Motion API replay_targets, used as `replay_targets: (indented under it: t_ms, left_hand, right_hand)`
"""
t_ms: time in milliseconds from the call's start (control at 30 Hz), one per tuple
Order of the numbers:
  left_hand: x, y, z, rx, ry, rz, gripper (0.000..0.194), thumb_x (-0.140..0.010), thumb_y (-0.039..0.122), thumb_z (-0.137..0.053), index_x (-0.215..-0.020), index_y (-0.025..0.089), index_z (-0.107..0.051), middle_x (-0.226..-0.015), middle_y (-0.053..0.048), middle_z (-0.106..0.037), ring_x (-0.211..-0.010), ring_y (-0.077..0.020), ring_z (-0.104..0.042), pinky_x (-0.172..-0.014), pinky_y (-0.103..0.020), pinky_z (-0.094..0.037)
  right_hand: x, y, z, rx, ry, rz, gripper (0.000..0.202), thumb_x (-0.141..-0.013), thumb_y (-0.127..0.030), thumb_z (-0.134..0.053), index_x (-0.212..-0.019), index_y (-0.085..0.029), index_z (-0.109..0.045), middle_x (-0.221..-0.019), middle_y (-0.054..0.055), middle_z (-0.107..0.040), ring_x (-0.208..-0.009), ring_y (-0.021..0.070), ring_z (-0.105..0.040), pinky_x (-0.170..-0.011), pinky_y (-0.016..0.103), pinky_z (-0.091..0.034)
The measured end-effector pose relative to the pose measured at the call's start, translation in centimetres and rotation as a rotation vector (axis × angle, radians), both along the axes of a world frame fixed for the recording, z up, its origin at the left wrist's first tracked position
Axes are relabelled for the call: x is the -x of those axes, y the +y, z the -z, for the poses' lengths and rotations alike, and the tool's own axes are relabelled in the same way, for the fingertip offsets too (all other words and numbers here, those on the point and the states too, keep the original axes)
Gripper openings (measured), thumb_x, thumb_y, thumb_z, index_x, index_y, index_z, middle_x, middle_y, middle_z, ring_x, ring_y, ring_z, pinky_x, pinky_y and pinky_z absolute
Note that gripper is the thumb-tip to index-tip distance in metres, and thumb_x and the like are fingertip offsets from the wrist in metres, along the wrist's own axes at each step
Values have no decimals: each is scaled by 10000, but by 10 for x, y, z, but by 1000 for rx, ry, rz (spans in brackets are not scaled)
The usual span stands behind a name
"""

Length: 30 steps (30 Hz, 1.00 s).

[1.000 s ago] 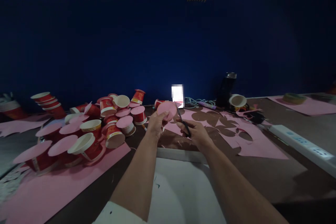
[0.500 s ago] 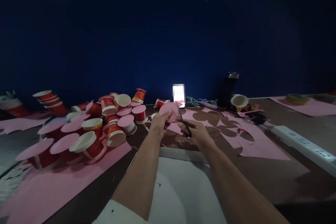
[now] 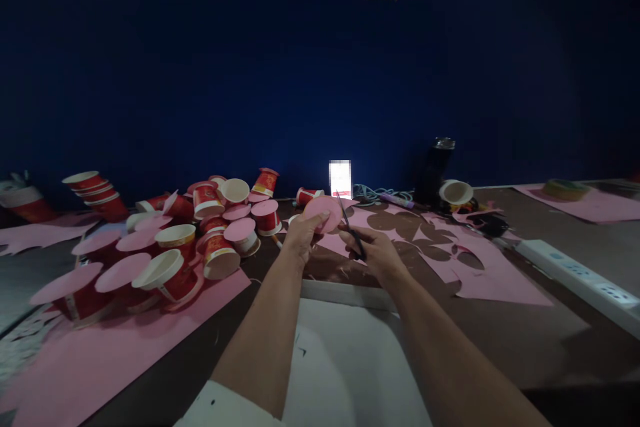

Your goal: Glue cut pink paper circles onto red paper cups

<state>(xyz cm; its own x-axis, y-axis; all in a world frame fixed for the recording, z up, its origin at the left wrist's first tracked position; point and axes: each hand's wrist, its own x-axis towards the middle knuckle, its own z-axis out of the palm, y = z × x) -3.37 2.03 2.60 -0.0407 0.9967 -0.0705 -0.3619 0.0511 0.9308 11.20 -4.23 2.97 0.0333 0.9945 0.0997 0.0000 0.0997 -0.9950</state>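
Near the middle of the head view, my left hand [image 3: 304, 235] pinches a round pink paper disc [image 3: 327, 215], its thumb lying on top. Just right of it, my right hand [image 3: 373, 250] is closed round the handles of dark scissors [image 3: 353, 232]. The blades point up and sit at the disc's right edge. Behind the disc stands a bright phone screen [image 3: 341, 179]. Whether a cup is under the disc I cannot tell.
Several red paper cups [image 3: 267, 217], many with pink discs, crowd the left. Cut pink sheets [image 3: 495, 280] lie right of my hands. A white power strip [image 3: 580, 273] is at the far right, a dark bottle [image 3: 434, 170] at the back. A white box [image 3: 345, 347] sits below my forearms.
The disc has turned slightly and shifted a little to the right. The scissor blades have moved slightly, still at its right edge. The pink point of paper beside the blades looks different.
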Motion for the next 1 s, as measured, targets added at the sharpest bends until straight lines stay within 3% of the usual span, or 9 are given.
replay_targets:
  t_ms: [1000]
  left_hand:
    - [-1,5,-1,-16,-139,-90,458,-416,301,-839,-768,121,-609,-571,31,-560,-445,-48,-447,-449,-188,-335]
  right_hand:
    - [-1,0,1,57,23,-49,546,-593,-468,-779,-1020,-133,-723,-559,-28,-528,-490,80,-459,-472,223,-330]
